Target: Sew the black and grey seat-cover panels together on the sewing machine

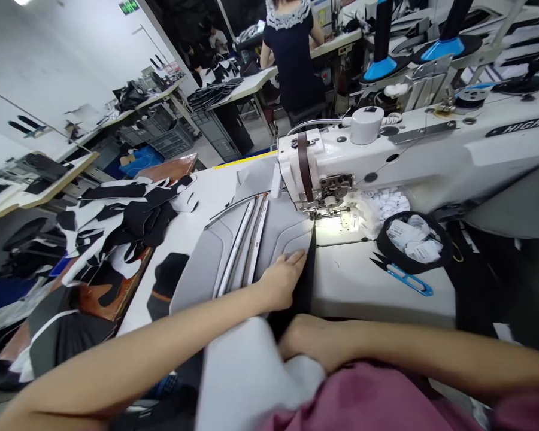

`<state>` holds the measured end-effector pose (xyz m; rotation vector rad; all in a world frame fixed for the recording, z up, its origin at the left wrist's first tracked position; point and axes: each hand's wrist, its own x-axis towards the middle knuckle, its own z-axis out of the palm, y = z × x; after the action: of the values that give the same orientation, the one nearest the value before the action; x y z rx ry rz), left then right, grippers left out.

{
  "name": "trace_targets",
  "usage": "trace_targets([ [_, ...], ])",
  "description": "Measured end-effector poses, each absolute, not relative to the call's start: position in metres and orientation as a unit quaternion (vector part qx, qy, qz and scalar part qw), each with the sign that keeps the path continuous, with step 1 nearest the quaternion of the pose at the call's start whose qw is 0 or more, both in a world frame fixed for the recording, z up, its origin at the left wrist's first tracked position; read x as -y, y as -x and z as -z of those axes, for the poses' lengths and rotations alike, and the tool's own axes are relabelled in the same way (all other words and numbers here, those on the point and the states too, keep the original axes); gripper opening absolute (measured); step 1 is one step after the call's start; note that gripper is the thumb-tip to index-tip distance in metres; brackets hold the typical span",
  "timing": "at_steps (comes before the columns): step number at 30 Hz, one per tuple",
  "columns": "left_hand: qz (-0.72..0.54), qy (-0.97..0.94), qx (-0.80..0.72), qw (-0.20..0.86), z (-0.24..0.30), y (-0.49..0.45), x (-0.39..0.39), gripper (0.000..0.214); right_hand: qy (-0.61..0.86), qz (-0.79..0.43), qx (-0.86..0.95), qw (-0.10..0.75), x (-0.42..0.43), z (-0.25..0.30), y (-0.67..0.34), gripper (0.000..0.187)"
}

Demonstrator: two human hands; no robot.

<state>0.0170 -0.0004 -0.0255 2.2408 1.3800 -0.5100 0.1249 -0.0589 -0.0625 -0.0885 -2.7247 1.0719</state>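
Observation:
A grey padded fabric panel (197,269) with stitched curves and two pale strips lies on the sewing machine table, its right edge reaching the needle area. Along that edge runs a black fabric strip (306,284). My left hand (282,280) is closed at the panel's right edge, fingers together and just short of the presser foot (317,214). Nearer my body, my right hand (309,340) is curled around the lower part of the black fabric, with its fingertips hidden. Grey fabric (242,371) hangs down over my lap. The white sewing machine (413,149) stands beyond, its lamp lit.
Blue thread snips (404,278) lie right of the needle, beside a black ring-shaped roll (447,254) around white labels (415,239). Black and white cut pieces (139,215) are heaped at left. Thread cones (379,66) stand behind the machine. Another person (291,60) sits farther back.

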Motion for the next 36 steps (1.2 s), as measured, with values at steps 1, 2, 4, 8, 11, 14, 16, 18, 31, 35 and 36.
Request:
trace_targets([
  [1,0.149,-0.812,-0.505,0.251,0.035,-0.012,0.004,0.096,0.037,-0.400,0.911,0.090,0.058,0.064,-0.144,0.010],
  [2,0.108,-0.805,-0.513,0.276,0.043,-0.008,0.007,0.094,0.069,-0.416,0.903,0.088,0.056,0.067,-0.163,0.008],
  [4,0.030,-0.782,-0.531,0.324,0.056,-0.004,0.009,0.085,0.176,-0.379,0.902,0.111,0.056,0.078,-0.191,0.019],
  [8,-0.035,-0.769,-0.526,0.363,0.069,-0.008,0.004,0.077,0.281,-0.175,0.929,0.165,0.063,0.116,-0.189,0.041],
  [11,-0.032,-0.771,-0.536,0.342,0.075,-0.013,0.007,0.082,0.262,-0.056,0.946,0.184,0.071,0.139,-0.164,0.033],
  [14,-0.014,-0.759,-0.564,0.326,0.078,-0.016,0.014,0.086,0.212,-0.010,0.960,0.182,0.072,0.142,-0.156,0.027],
  [16,0.008,-0.746,-0.588,0.312,0.078,-0.020,0.015,0.086,0.198,-0.007,0.963,0.183,0.067,0.136,-0.162,0.025],
  [18,0.031,-0.737,-0.610,0.290,0.077,-0.024,0.013,0.085,0.194,-0.021,0.963,0.183,0.058,0.129,-0.170,0.025],
  [31,0.109,-0.729,-0.637,0.225,0.066,-0.043,-0.033,0.075,0.204,-0.085,0.969,0.107,0.005,0.109,-0.176,0.020],
  [35,0.110,-0.728,-0.644,0.207,0.068,-0.045,-0.046,0.070,0.228,-0.139,0.961,0.077,-0.009,0.104,-0.174,0.018],
  [36,0.109,-0.729,-0.645,0.201,0.067,-0.046,-0.050,0.068,0.233,-0.147,0.959,0.068,-0.013,0.104,-0.172,0.017],
])
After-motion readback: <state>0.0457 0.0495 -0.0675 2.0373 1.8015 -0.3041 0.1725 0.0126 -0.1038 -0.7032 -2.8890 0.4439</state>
